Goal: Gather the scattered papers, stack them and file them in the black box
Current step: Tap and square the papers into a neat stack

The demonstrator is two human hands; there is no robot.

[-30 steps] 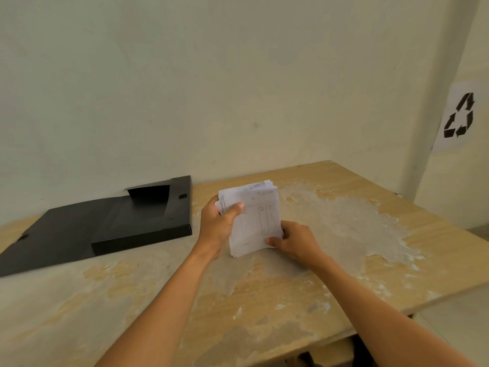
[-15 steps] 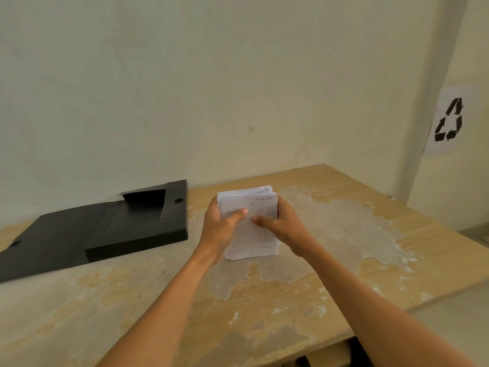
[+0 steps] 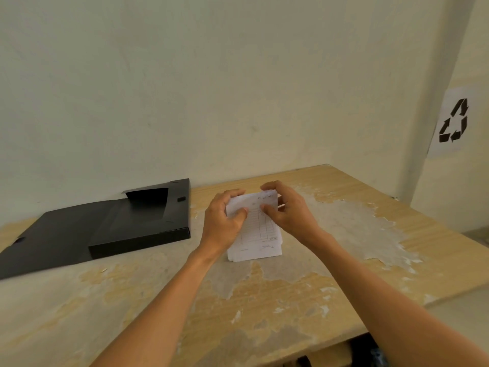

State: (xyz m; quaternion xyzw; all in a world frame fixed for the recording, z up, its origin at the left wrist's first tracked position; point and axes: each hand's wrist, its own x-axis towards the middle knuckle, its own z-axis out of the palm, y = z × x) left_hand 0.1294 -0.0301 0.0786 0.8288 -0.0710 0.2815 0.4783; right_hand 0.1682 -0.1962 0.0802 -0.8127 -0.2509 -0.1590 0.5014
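Small stack of white printed paper sheets [image 3: 258, 234] stands on its lower edge on the worn, peeling wooden tabletop [image 3: 344, 274], near centre. Left hand [image 3: 223, 222] grips the stack's upper left, fingers curled around the edge, thumb on the front sheet. Right hand [image 3: 288, 210] holds the upper right, fingers arched over the top edge. Flat black plastic file box [image 3: 137, 223] lies open to the left, apart from the stack. Recycling-symbol sign [image 3: 453, 121] on the wall at right.

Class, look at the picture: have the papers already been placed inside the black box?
No: the stack of papers is held upright on the table by both hands, beside the open black box.
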